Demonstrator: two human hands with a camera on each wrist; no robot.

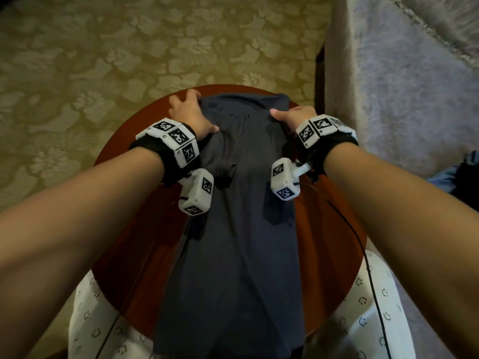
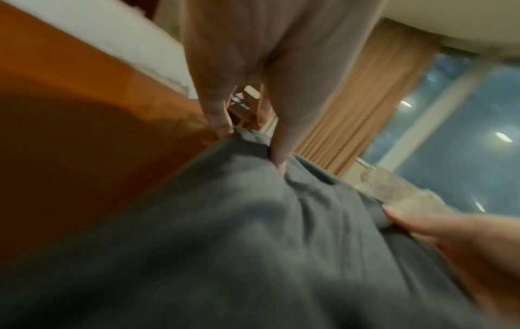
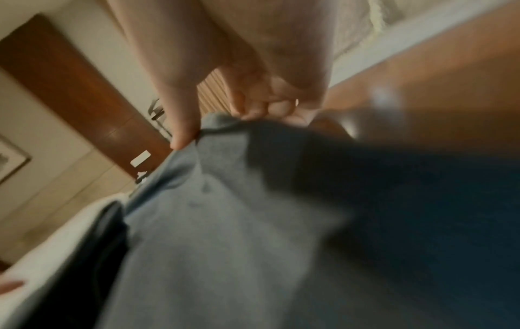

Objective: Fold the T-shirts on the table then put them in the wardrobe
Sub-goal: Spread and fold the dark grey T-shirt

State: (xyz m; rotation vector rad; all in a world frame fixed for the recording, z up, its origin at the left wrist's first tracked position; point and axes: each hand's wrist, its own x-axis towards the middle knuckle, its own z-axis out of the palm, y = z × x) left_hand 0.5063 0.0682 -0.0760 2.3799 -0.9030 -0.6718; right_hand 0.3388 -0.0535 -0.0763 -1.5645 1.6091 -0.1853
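Both hands are on the far end of the dark grey T-shirt now, up in the middle of the head view. The shirt lies lengthwise as a long narrow strip down the centre of the round red-brown table, its near end hanging off the lower edge of the frame over the person's white patterned trousers.

The left hand has the upper left corner: fingers curled over the far edge, thumb pressing into bunched cloth just right of it. The left wrist view shows 2 fingers coming down onto the fabric's edge, blurred.

The right hand pinches the opposite edge at centre right, thumb laid flat on top; in the right wrist view the fingers are curled tight under a lifted fold, thumb on the cloth.

Fabric between the 2 hands is rucked into creases. A pale bedspread fills the upper right, floral carpet the upper left. A black cable runs down the lower right.
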